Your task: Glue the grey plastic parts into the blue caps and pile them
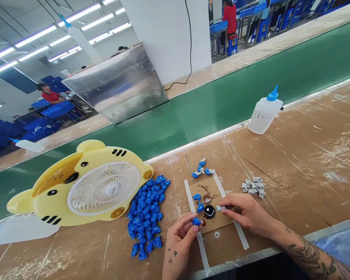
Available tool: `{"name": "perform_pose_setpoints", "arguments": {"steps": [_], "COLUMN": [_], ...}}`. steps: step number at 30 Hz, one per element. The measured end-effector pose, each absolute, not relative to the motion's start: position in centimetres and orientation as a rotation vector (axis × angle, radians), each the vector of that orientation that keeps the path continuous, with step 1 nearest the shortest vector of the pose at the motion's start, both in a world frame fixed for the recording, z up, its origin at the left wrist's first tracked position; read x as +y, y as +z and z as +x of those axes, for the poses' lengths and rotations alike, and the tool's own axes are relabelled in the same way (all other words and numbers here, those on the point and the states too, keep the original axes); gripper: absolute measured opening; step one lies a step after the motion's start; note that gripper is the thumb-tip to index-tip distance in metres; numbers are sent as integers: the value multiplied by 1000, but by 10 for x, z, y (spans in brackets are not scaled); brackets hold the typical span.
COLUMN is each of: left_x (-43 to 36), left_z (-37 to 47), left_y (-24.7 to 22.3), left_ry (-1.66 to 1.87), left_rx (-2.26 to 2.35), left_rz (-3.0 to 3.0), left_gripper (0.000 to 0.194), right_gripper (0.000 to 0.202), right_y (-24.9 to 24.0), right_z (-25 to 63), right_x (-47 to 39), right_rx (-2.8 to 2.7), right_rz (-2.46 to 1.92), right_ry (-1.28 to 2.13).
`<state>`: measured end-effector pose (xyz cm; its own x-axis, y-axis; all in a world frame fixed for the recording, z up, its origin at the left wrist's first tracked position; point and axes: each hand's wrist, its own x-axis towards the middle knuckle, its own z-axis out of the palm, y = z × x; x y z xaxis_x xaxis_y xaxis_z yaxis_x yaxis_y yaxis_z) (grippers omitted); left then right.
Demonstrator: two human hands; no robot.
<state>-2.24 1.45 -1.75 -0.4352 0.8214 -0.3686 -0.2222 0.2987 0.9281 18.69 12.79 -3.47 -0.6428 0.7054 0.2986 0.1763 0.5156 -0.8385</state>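
Between the thumb and fingers of my left hand (179, 239) is a small blue plastic part (196, 221). My right hand (246, 212) pinches a small pale grey piece (221, 208) by its end. A round black cap of dark liquid (209, 211) sits between the two hands on a cardboard square (218, 223), which is taped down and stained. Two more blue parts (197, 197) lie on the cardboard beside the cap. Just beyond it, several blue parts joined with grey pieces (202, 170) are grouped together.
A heap of blue parts (147, 212) lies left of my hands, beside a yellow animal-shaped fan (105, 186). Grey pieces (253, 186) are piled to the right. A white bottle with a blue nozzle (265, 114) stands near the green conveyor belt (207, 112). People sit at far benches.
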Motion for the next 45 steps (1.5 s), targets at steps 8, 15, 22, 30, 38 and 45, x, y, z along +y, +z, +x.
{"name": "perform_pose_setpoints", "arguments": {"steps": [8, 15, 22, 30, 38, 45], "left_x": [7, 18, 23, 23, 29, 32], "left_z": [-26, -8, -4, -4, 23, 16], "left_y": [-26, -28, -36, -33, -24, -10], "left_ry": [1391, 1287, 1102, 1322, 1538, 1374], "left_rx": [1682, 1881, 1892, 1854, 1543, 1509], "left_rz": [587, 1037, 1528, 1040, 415, 484], "left_gripper": [36, 21, 20, 23, 41, 40], "right_gripper": [28, 29, 32, 25, 27, 28], "right_y": [-35, -43, -43, -39, -37, -27], "right_z": [185, 183, 186, 183, 164, 169], "right_x": [128, 124, 124, 119, 97, 103], "right_rx": [-2052, -2017, -2009, -1867, -1755, -1937], "right_rz": [-624, -751, -768, -754, -725, -588], "right_ry": [1084, 1062, 1089, 1209, 1114, 1001]}}
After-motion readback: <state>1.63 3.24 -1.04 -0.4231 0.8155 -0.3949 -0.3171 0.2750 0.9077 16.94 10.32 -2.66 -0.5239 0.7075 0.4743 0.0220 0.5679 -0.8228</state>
